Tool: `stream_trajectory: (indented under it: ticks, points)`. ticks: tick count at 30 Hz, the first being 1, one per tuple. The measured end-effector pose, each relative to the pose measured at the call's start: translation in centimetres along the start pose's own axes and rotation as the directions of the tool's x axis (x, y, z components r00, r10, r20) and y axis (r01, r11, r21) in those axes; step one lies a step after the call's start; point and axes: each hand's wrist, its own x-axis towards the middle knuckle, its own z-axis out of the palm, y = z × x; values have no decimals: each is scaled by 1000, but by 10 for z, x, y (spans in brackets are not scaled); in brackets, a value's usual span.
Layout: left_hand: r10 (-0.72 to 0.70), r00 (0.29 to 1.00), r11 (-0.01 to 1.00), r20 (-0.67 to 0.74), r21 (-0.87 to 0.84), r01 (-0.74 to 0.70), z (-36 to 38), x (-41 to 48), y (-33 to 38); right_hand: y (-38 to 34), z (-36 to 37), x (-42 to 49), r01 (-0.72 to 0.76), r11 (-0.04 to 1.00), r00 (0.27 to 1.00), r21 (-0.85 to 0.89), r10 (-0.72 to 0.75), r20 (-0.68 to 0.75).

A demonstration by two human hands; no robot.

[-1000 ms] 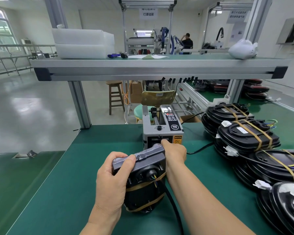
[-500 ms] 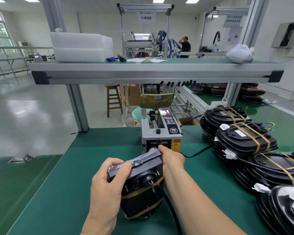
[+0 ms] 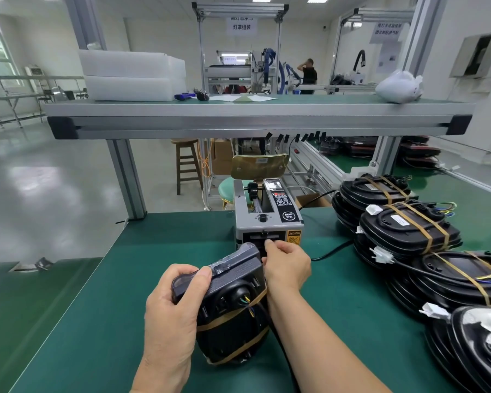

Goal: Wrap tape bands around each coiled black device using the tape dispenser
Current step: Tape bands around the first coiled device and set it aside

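Green matting covers the surface (image 3: 97, 321) on which a grey tape dispenser (image 3: 268, 219) is set, its outlet slot turned toward the person. Just in front of the dispenser, a coiled black device (image 3: 233, 302) is gripped by the left hand (image 3: 170, 316), whose fingers (image 3: 201, 279) are curled round its upper edge; the device is tilted, with its lower end resting on the surface. Two brownish tape bands (image 3: 230, 313) are seen across its body. The right hand (image 3: 288, 265) is held at the dispenser's slot, its fingers (image 3: 270, 245) curled and the thumb and forefinger closed together there; whether a strip of tape is pinched cannot be told. To the right of the dispenser, a row of stacked black devices (image 3: 408, 231), each crossed by tape bands, is laid out. A black power cord (image 3: 332, 251) is run from the dispenser toward that row. Above and behind the dispenser, an aluminium-framed shelf (image 3: 238, 114) is loaded with translucent boxes (image 3: 128, 75).
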Motion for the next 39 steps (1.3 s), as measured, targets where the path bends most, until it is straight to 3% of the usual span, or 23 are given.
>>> stream_trajectory:
  ticks: [5,11,16,23,25,27,30,35,39]
  points:
    - [5,997,1000,-79,-27,-7,-1,-4,-2,-2,2,-4,63,991,998,-121,-59,31]
    - [62,997,997,-45,52,-60,-4,0,3,-5,6,0,-39,999,999,-18,39,36]
    - [54,998,996,-21,79,-52,-6,2,7,-3,6,-4,101,990,995,-99,-99,25]
    - [45,999,996,20,76,-46,-5,3,9,-1,3,-2,121,983,992,-141,-117,38]
    - [42,999,996,26,78,-44,-5,3,8,0,0,-3,62,996,995,-67,-56,85]
    - [34,999,996,17,85,-35,-4,4,8,-2,-8,-5,-95,983,975,155,60,212]
    - [40,999,994,16,100,-41,-1,3,8,-13,-33,-13,-217,903,908,371,47,417]
    - [145,988,969,58,192,-153,6,1,9,-41,-66,-36,-75,930,849,360,-129,512]
    - [141,986,972,86,179,-155,16,-3,13,-49,-75,-64,92,931,802,353,-280,528]
